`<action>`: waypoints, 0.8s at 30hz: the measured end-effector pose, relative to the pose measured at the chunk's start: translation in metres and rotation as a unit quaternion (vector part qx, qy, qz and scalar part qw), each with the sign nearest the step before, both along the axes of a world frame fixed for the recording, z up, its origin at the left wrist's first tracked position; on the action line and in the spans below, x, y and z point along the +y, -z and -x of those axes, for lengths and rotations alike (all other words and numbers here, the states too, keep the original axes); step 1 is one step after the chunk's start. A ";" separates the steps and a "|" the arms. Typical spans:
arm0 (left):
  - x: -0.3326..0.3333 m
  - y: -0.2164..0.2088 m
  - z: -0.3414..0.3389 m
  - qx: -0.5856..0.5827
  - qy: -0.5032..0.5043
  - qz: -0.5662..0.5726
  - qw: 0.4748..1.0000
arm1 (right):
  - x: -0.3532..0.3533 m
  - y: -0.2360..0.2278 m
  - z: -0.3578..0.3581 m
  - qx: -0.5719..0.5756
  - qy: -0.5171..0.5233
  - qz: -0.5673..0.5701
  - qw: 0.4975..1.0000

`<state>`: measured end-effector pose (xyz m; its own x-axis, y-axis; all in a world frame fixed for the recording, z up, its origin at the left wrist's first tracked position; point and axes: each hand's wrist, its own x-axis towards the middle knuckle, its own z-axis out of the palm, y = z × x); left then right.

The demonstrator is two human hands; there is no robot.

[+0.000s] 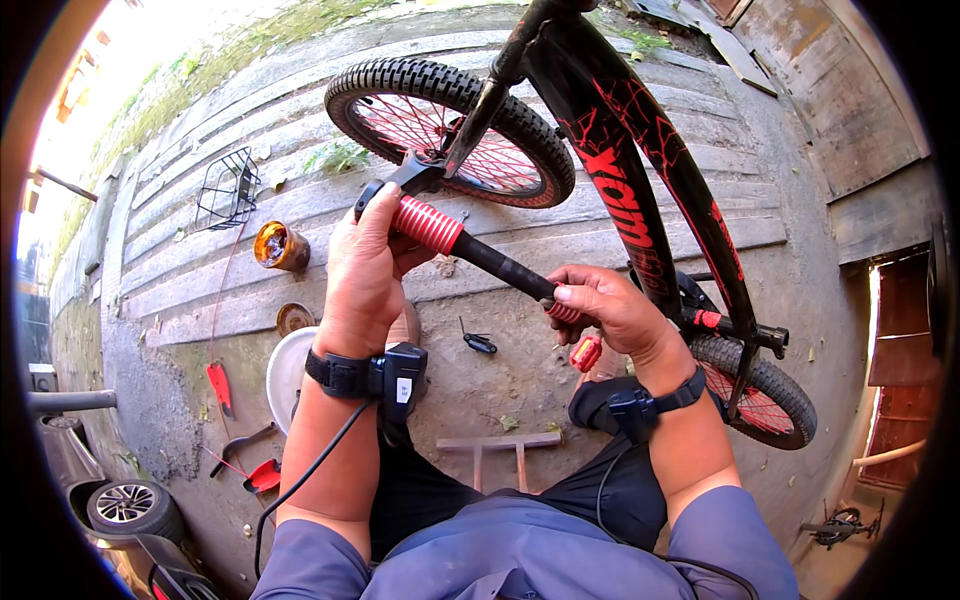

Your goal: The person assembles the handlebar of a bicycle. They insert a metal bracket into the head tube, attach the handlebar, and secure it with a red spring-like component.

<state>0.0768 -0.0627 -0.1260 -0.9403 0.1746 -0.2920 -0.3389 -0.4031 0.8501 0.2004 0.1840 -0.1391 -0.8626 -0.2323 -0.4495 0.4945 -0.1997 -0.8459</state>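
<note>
A black tube (505,267) with a red ribbed sleeve and a dark bracket at its far end is held slantwise between my hands. My left hand (365,265) is closed near the bracket end, thumb on the edge of the sleeve. My right hand (615,310) is closed round the lower end, where a short red ribbed part shows between the fingers. Just below those fingers is a small red piece (586,352); its support is hidden. Beyond, the black bicycle frame (610,170) with red markings stands with its front wheel (450,130) behind the bracket.
On the ground lie a folding multi-tool (480,343), a wire basket (228,188) and red-handled tools (220,388). An open jar (282,247) of brown grease stands near its lid (294,318). A metal frame (500,442) is between my legs. A car wheel (130,505) shows lower left.
</note>
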 end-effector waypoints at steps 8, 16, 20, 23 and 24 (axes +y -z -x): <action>-0.008 0.002 0.006 -0.007 -0.034 -0.026 0.999 | 0.006 -0.013 -0.002 0.014 0.015 -0.005 1.000; -0.018 0.007 0.012 -0.013 -0.039 -0.053 0.998 | 0.010 -0.012 -0.003 0.023 0.041 0.048 0.998; -0.015 0.004 0.013 -0.014 -0.048 -0.048 0.998 | 0.017 -0.006 0.000 0.026 0.040 0.127 0.991; -0.014 0.003 0.011 -0.023 -0.056 -0.047 0.997 | 0.012 -0.009 -0.002 0.034 0.060 0.119 0.990; -0.013 0.003 0.011 -0.021 -0.060 -0.051 0.997 | 0.014 -0.009 -0.001 0.029 0.057 0.105 0.992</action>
<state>0.0653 -0.0761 -0.1289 -0.9436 0.0934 -0.3177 -0.3177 -0.5264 0.7887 0.2011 0.1977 -0.1303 -0.9114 -0.2158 -0.3503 0.4107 -0.4269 -0.8057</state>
